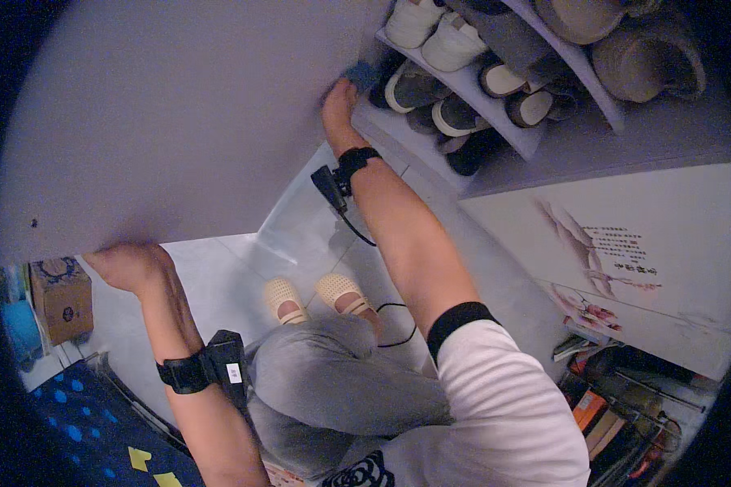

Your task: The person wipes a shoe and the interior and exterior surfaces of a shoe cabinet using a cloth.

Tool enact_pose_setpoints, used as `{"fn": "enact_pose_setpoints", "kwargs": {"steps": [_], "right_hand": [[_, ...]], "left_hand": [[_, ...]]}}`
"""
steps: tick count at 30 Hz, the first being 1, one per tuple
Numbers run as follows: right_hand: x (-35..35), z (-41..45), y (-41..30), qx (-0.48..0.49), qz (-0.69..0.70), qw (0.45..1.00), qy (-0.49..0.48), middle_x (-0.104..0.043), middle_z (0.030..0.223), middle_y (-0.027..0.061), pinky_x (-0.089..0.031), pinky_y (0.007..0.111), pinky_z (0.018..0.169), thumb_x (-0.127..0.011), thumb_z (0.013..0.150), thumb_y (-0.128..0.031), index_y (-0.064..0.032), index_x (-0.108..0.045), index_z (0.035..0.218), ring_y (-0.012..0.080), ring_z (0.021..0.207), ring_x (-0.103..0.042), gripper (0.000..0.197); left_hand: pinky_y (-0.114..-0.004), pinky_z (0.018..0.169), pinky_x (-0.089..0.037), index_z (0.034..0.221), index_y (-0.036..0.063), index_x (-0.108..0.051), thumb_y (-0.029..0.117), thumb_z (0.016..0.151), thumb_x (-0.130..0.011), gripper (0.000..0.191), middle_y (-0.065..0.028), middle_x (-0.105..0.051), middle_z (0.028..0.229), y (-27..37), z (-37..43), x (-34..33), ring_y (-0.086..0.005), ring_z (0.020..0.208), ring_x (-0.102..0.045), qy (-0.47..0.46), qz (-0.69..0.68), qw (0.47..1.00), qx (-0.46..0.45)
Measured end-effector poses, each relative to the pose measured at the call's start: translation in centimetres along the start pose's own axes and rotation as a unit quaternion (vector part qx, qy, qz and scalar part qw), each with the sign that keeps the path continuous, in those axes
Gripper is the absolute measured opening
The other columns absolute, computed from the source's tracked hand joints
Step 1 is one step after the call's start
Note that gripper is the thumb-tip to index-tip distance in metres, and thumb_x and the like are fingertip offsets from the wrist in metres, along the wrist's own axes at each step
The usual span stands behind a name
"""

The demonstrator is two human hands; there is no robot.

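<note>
A large pale cabinet door panel (pixel 176 122) fills the upper left. My left hand (pixel 131 266) is at its lower edge; the fingers are partly hidden, so their grip cannot be told. Near the panel's far right edge, beside the shoe shelves, my right hand (pixel 341 106) has a blue cloth (pixel 363 75) at its fingers. White shoes (pixel 454 42) stand on a shelf (pixel 493 115), with dark, white-rimmed shoes (pixel 417 88) below them. Both wrists wear black straps with black devices.
Below me is a tiled floor (pixel 204 292), with my feet in cream perforated shoes (pixel 286 298). A cardboard box (pixel 62 301) stands at left, above dark blue dotted fabric (pixel 79 420). At right are a white panel with a flower print (pixel 646 243) and a cluttered rack (pixel 627 408). A black cable (pixel 402 341) trails nearby.
</note>
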State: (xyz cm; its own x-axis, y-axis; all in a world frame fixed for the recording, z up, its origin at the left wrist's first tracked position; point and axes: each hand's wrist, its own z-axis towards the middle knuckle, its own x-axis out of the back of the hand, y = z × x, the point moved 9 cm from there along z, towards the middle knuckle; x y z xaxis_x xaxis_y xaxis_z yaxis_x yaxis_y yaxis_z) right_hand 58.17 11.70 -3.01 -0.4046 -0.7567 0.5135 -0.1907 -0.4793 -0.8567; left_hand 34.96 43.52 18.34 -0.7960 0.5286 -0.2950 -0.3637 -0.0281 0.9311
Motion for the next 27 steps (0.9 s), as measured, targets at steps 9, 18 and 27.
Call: {"fn": "enact_pose_setpoints", "kwargs": {"steps": [9,18,27], "right_hand": [[-1.4,-5.3,-1.4,-0.047,0.126,0.991,0.0,-0.045,0.109,0.023,-0.03,0.042,0.089,-0.036,0.085,-0.013,0.0006,-0.047,0.103,0.0355,0.102,-0.041,0.026],[6.0,-14.6,-17.6,0.304,0.209,0.93,-0.015,-0.036,0.121,0.028,-0.016,0.051,0.098,-0.041,0.08,-0.016,0.0047,-0.041,0.111,0.0448,0.115,-0.027,0.037],[-4.8,-7.4,3.3,-0.062,0.288,0.955,-0.044,-0.044,0.115,0.0147,-0.029,0.038,0.092,-0.031,0.088,-0.024,0.0002,-0.045,0.111,0.0295,0.105,-0.04,0.036]], "left_hand": [[-0.041,0.079,-0.046,0.108,0.0035,-0.049,0.023,0.085,-0.042,0.031,-0.0126,-0.053,0.108,0.8,0.4,1.1,-0.029,0.093,-0.054,0.071,0.018,0.996,-0.057],[-0.044,0.077,-0.046,0.103,0.0047,-0.05,0.023,0.084,-0.041,0.028,-0.0121,-0.055,0.104,-0.1,0.7,0.2,-0.0295,0.089,-0.055,0.029,-0.004,0.999,-0.046],[-0.042,0.081,-0.043,0.103,0.0037,-0.052,0.027,0.084,-0.04,0.033,-0.0128,-0.054,0.106,1.2,-1.1,1.0,-0.0292,0.093,-0.053,0.154,0.145,0.975,-0.061]]}}
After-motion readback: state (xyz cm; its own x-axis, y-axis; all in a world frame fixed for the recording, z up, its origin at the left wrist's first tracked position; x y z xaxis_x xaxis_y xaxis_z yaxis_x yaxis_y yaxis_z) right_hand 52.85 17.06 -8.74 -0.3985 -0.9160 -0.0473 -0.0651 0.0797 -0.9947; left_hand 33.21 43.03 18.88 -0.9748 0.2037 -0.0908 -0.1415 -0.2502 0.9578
